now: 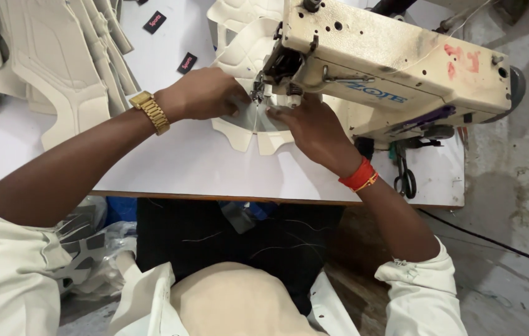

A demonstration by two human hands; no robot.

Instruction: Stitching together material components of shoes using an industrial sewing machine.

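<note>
A cream shoe-upper piece point(242, 134) lies flat on the white table point(177, 162) under the needle of a cream sewing machine point(395, 68). My left hand point(205, 93), with a gold watch on the wrist, presses down on the piece just left of the needle. On the right side of the needle, my right hand point(314, 127), with a red thread band on the wrist, pinches and holds the piece flat. Both hands' fingertips meet close to the presser foot point(258, 93).
Stacks of cream cut upper pieces point(46, 56) fill the table's far left. Two small black labels point(186, 62) lie beyond my left hand. Black scissors point(405, 177) hang at the table's right near the machine. Grey pieces in plastic point(84, 242) sit below the table edge.
</note>
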